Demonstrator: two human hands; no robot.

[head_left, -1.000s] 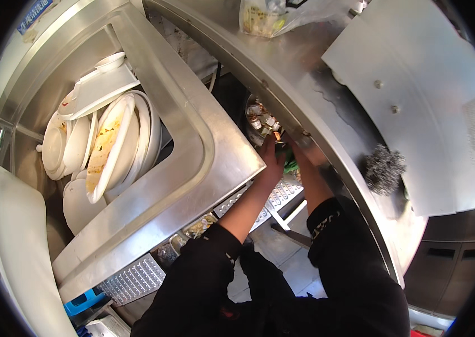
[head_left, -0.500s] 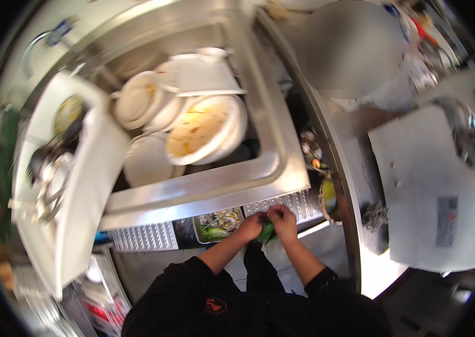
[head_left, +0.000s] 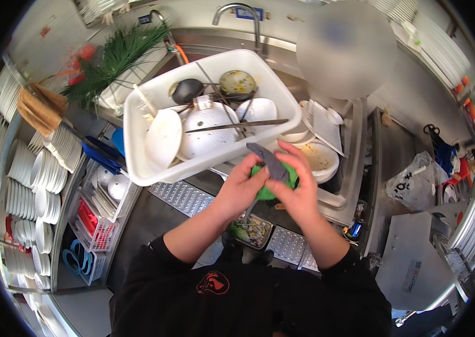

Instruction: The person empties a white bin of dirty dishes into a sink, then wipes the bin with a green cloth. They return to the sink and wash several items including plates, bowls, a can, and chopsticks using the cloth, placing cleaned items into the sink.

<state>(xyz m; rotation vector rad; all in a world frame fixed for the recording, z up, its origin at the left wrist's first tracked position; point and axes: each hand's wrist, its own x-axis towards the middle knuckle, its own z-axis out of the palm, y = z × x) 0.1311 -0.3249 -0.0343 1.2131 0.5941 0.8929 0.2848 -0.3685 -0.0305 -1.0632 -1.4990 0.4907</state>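
Observation:
Both hands meet in front of the white tub (head_left: 220, 159), around a crumpled green and grey glove-like piece (head_left: 274, 164). My left hand (head_left: 236, 188) pinches it from the left, thumb laid across it. On the other side my right hand (head_left: 300, 188) has its thumb pressed on the piece, with the fingers curved up behind. A grey pointed part sticks up between the hands; the green part bulges below. Inside the tub are soiled bowls, a black ladle (head_left: 187, 91), chopsticks and a white oval dish (head_left: 164, 137).
A steel sink (head_left: 356, 163) holds dirty white dishes (head_left: 319, 159) at the right. Below lies a strainer tray of food scraps (head_left: 253, 230) between perforated metal plates (head_left: 288, 245). Shelves of stacked white plates (head_left: 49, 168) line the left. A grey-white box-like unit (head_left: 411, 258) stands right.
My hands have risen from low near the floor plates to the tub's front edge, still holding the green piece. The view has swung left, bringing the tub to the middle.

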